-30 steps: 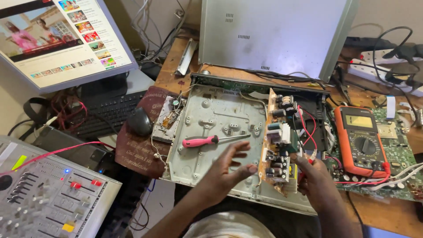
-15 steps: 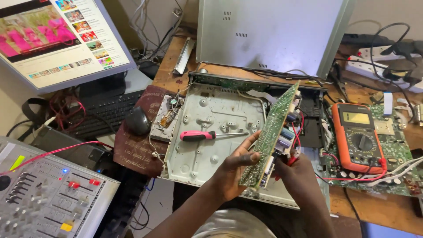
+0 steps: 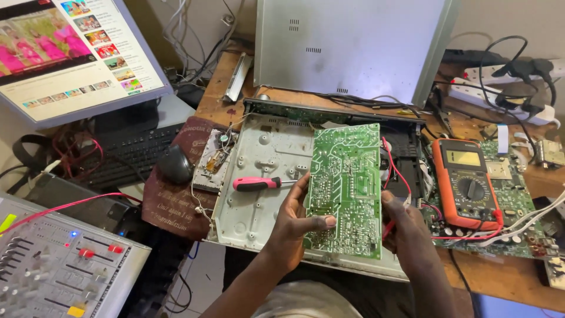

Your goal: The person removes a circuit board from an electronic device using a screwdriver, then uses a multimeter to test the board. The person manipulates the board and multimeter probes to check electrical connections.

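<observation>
Flipped solder-side up since before, board (image 3: pixel 346 191) sits gripped by both hands' fingers (image 3: pixel 321 222); edge holds keep joints clean.

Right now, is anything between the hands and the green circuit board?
No. The left hand and the right hand both grip the green circuit board directly by its edges, solder side up, above the open grey metal chassis.

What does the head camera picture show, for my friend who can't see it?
Two hands, left hand and right hand, hold a green circuit board solder side up over an opened metal chassis. A pink-handled screwdriver lies inside it, and an orange multimeter sits to the right.
</observation>
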